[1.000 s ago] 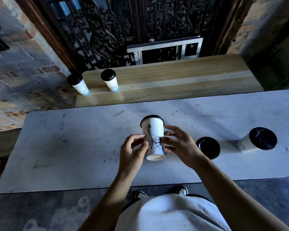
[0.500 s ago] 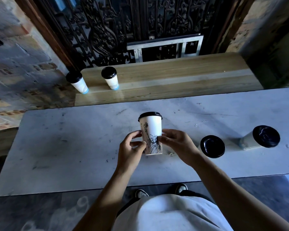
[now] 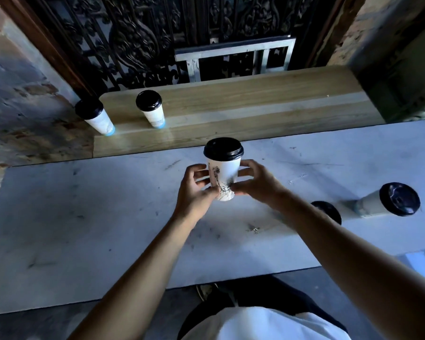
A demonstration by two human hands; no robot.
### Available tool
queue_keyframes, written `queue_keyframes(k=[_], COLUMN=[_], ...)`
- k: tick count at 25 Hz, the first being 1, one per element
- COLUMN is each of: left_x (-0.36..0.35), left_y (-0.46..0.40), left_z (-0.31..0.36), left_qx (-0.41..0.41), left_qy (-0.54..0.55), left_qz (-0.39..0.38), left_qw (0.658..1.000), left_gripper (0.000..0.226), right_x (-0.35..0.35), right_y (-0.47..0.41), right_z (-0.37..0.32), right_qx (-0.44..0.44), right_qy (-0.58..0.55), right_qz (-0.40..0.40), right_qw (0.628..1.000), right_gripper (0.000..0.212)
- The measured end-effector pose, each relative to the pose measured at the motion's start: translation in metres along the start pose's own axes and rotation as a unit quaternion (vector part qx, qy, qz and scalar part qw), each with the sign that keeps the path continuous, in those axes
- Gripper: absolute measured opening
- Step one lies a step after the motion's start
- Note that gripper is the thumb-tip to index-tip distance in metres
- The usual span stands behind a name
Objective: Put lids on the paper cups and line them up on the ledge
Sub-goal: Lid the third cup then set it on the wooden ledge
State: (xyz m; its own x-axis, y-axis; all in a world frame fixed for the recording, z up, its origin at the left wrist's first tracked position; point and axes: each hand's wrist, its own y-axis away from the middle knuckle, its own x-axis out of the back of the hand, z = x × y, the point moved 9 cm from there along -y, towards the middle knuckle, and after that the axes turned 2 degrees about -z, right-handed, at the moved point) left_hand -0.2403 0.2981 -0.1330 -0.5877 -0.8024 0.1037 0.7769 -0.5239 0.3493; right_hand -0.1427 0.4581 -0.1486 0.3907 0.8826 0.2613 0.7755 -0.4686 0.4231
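While both hands are wrapped around it, the printed paper cup sits up in the air above the grey slab table, roughly upright, with its black lid already on. Our left hand grips the lower left side, fingers curled round the wall, and our right hand holds the right side the same way, thumb toward us. So both hands are closed on that one cup, neither one spread wide.

Over on the wooden ledge behind the table we've got two lidded cups: the corner cup right at the left end and the second cup just beside it to the right, apart from each other. Rest of the ledge runs off to the right.

On the table to our right there's another lidded cup, looks upright, and a loose black lid partly hidden behind our right forearm. Behind the ledge is a dark ornate metal grille.
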Motion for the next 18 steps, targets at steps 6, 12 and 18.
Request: queue_keyframes(k=[6,12,18], left_x=[-0.019,-0.023,-0.033], left_y=[-0.146,-0.306,-0.375], left_z=[0.022,-0.002,-0.025], left_qx=[-0.021,-0.088,-0.115], left_qy=[-0.08,-0.064,-0.126], left_qz=[0.016,0.045,0.034], left_qw=[0.996,0.993,0.985], left_gripper=[0.05,0.054,0.06], right_x=[0.022,0.032,0.033], right_y=[-0.147,-0.298,-0.371], right_z=[-0.05,-0.063,-0.033], right_qx=[0.075,0.187,0.197], right_qy=[0.18,0.196,0.24], right_qz=[-0.038,-0.005,0.003], right_qw=[0.98,0.962,0.951], right_gripper=[0.067,0.085,0.088])
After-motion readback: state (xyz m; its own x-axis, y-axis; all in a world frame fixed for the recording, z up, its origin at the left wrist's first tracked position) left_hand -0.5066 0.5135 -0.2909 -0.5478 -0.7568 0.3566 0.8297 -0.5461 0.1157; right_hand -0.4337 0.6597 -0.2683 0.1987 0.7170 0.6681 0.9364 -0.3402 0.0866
